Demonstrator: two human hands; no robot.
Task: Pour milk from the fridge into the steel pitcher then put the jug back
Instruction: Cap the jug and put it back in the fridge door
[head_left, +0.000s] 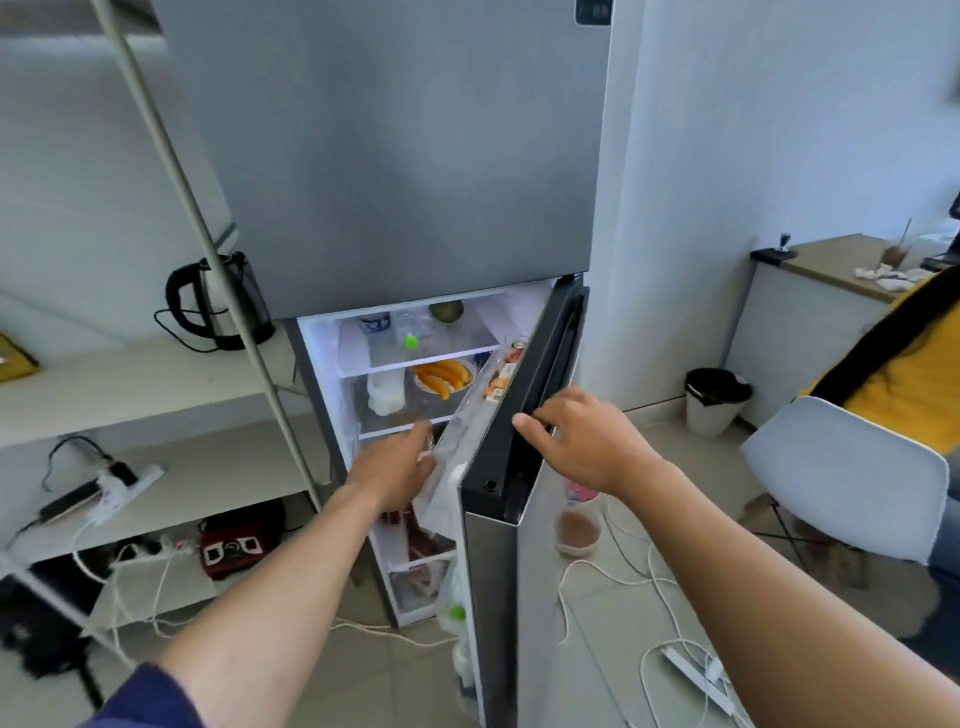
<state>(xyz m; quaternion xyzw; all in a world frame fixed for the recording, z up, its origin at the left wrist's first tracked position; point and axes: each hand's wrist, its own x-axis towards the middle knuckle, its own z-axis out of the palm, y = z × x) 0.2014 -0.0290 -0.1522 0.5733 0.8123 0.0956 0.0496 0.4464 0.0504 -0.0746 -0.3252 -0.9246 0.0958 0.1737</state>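
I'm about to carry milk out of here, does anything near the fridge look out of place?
Yes: a cup of brown drink stands on the floor beside the open fridge door, among loose white cables. It could easily be kicked over.

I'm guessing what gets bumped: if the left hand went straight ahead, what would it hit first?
Probably the clear door shelf, right in front of the left hand. Depth is unclear, so it might slip past it.
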